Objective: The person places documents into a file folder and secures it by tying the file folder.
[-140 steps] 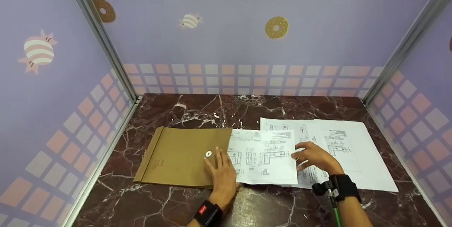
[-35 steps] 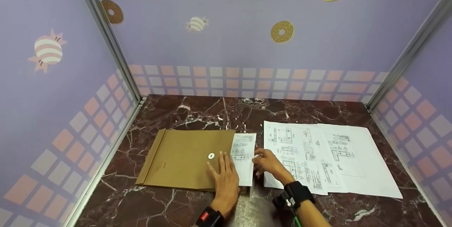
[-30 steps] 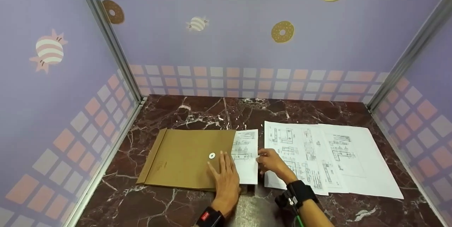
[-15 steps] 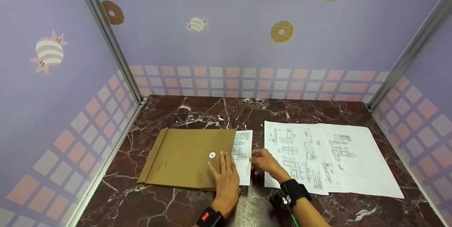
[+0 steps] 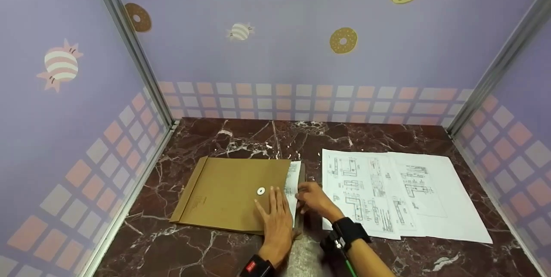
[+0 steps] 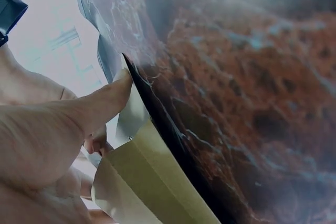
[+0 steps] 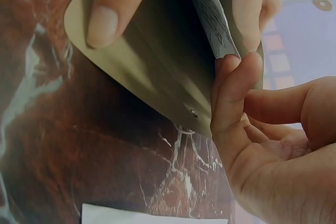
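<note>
A brown kraft document envelope [image 5: 224, 191] with a white button lies on the table, its mouth toward the right. My left hand [image 5: 277, 225] rests on the mouth end, fingers straight on the upper panel. In the right wrist view the left thumb [image 7: 105, 24] presses the inside of the lower flap [image 7: 142, 72]. White sheets with technical drawings [image 5: 292, 178] stick out of the mouth as a narrow strip. My right hand [image 5: 316, 201] pinches their outer edge; the right wrist view shows its fingertips at the paper edge [image 7: 215, 19]. The rest of those sheets is hidden inside.
More white drawing sheets [image 5: 357, 195] lie fanned out to the right, overlapping a larger white sheet [image 5: 452, 199]. The dark red marbled table [image 5: 206, 251] is bounded by patterned purple walls [image 5: 275, 53] at the back and both sides.
My right hand has moved left, and the drawing sheets have slid with it deeper into the envelope, leaving only a narrow strip showing. The left hand has stayed on the envelope.
</note>
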{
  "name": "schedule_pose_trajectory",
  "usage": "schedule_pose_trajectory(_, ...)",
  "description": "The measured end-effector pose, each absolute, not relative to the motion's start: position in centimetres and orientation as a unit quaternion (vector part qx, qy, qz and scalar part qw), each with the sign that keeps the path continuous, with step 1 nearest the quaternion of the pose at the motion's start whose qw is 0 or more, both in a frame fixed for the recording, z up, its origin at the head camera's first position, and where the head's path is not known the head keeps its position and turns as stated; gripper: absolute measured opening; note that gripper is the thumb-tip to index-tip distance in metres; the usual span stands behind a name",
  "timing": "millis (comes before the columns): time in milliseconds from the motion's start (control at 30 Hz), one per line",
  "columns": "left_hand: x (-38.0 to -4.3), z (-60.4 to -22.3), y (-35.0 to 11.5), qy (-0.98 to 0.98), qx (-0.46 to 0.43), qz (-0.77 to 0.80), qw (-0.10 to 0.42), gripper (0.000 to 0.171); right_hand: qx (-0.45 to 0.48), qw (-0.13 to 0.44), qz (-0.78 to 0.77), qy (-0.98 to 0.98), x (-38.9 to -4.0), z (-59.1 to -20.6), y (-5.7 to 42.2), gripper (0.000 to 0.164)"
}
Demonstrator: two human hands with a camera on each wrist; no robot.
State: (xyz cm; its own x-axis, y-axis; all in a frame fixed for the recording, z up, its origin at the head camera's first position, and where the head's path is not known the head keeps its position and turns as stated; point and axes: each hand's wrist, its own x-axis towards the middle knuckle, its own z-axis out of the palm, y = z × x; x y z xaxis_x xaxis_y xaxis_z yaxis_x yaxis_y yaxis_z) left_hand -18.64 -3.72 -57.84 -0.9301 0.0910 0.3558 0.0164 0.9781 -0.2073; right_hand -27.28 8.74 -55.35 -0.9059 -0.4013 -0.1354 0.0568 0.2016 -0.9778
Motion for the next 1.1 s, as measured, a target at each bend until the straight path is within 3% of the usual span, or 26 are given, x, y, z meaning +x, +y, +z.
schedule_pose_trajectory(333,-18.8,-57.9,-3.8,-0.979,-0.022,0.100,0.178,0.050,-0.098,0.177,-0.649,0.734,-27.4,-55.7,7.5,0.029)
schedule_pose_trajectory(600,-19.1,-58.2,-3.9,-0.981,-0.023,0.094,0.171,0.093,-0.100,0.190,-0.657,0.723,-27.6,-55.9,7.2,0.034)
schedule_pose_trajectory(800,-18.9,-58.0,-3.8,-0.980,-0.014,0.075,0.183,0.055,-0.101,0.196,-0.654,0.724,-27.8,-56.3,6.6,0.026)
schedule_pose_trajectory(900,-19.0,-57.9,-3.8,-0.984,-0.014,0.073,0.164,0.054,-0.098,0.197,-0.652,0.726,-27.8,-56.5,6.3,0.027)
schedule_pose_trajectory(1100,-18.8,-58.0,-4.0,-0.988,-0.024,0.080,0.131,0.112,-0.110,0.189,-0.624,0.750,-27.6,-56.9,5.8,0.029)
